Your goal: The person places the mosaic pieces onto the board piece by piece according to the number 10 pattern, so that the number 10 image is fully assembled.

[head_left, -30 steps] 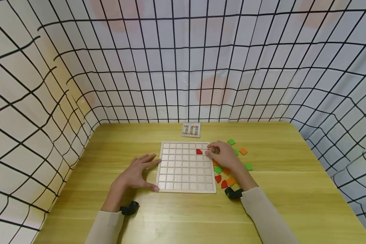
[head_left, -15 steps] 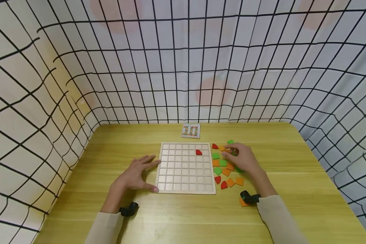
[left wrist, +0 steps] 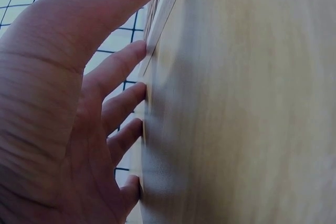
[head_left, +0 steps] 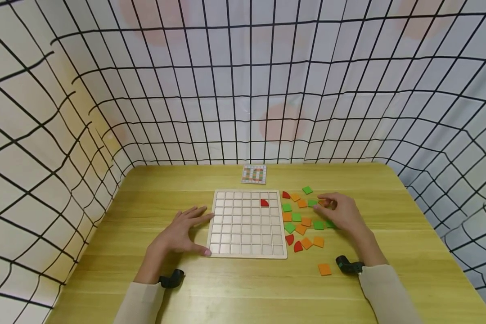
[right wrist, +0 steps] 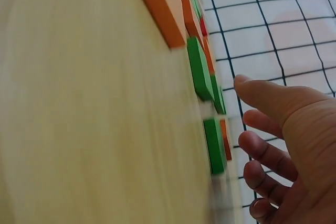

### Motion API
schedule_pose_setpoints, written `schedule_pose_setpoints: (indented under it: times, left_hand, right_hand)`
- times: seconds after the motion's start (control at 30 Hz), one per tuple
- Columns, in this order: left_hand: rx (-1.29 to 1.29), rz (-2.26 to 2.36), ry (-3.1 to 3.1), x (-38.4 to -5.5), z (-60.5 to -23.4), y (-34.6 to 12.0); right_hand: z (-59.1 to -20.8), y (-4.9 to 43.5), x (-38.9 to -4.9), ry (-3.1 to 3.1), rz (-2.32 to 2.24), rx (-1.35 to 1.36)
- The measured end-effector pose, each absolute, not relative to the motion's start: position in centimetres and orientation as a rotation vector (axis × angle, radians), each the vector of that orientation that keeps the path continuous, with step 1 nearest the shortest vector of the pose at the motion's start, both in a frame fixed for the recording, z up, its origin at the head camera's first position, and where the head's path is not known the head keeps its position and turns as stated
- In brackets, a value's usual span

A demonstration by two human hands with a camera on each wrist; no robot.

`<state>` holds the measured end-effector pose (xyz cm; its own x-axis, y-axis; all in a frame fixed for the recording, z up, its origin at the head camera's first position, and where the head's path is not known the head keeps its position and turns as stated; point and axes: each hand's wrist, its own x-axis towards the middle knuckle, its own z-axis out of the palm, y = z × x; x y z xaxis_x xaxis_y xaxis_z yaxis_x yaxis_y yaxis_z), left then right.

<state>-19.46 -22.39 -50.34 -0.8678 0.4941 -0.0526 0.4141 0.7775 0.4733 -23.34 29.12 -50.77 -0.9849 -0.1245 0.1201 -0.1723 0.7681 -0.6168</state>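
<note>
A square pale wooden board (head_left: 246, 231) with a raised grid lies on the table. One red quarter-circle tile (head_left: 264, 203) sits in a cell of its second row, toward the right. My left hand (head_left: 183, 230) is spread along the board's left side, thumb at the near corner and forefinger touching the edge. Over the right part of the loose tiles hovers my right hand (head_left: 343, 213), its fingers loosely bent and thumb apart, with nothing seen between them. An orange tile (head_left: 321, 203) and a green tile (head_left: 312, 204) lie by its fingertips. In the right wrist view another green tile (right wrist: 214, 145) lies near that hand.
Orange and green square tiles and red quarter-circle tiles (head_left: 289, 239) are scattered right of the board. One orange tile (head_left: 324, 269) lies apart, nearer the front. Behind the board lies a small printed pattern card (head_left: 254, 174). White cloth with black grid lines (head_left: 243, 90) surrounds the table.
My right hand has moved from the board's upper right corner rightward over the loose tiles, uncovering several of them. The left hand has stayed in place.
</note>
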Motion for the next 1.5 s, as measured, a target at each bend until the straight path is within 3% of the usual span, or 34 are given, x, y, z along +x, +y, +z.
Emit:
schedule_pose_setpoints:
  times: [0.47, 1.5]
  left_hand:
    - [0.728, 0.695, 2.795, -19.5, -50.3, -22.5]
    - [0.741, 0.689, 2.792, -19.4, -50.2, -22.5]
  right_hand:
    - [-51.7, 31.7, -22.6, -2.932, 0.991, 0.094]
    - [-51.1, 30.5, -22.7, -2.907, 0.991, 0.218]
